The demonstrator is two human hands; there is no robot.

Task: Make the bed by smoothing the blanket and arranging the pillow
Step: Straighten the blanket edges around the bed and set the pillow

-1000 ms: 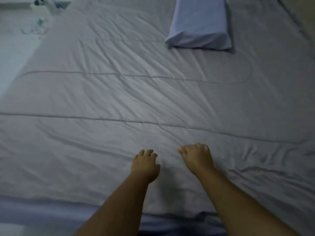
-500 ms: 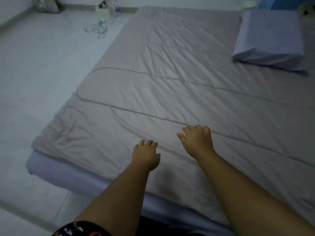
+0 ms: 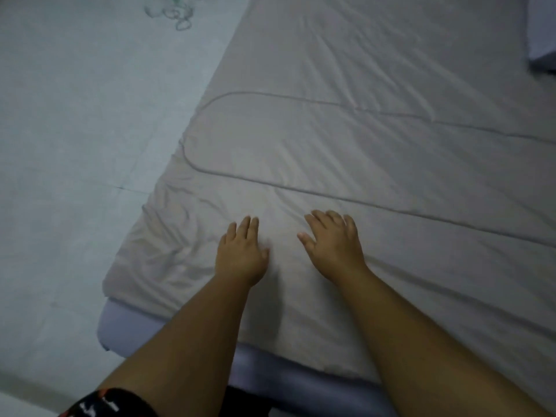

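A grey quilted blanket [image 3: 346, 139] covers the bed, with stitched seams and a patch of wrinkles at its near left corner [image 3: 168, 245]. My left hand [image 3: 242, 251] lies flat on the blanket just right of those wrinkles, fingers straight. About a hand's width to the right, my right hand [image 3: 332, 242] presses palm down with fingers spread. Neither hand holds anything. Only the corner of the pale blue pillow [image 3: 541, 31] shows at the top right edge.
The blue mattress edge [image 3: 141, 323] sticks out below the blanket's near corner. Pale tiled floor [image 3: 75, 145] fills the left side, with a coiled cable [image 3: 174, 13] lying on it at the top.
The view has swung left toward the bed's near left corner, so the pillow is almost out of frame. Both hands have moved left and opened flat onto the blanket.
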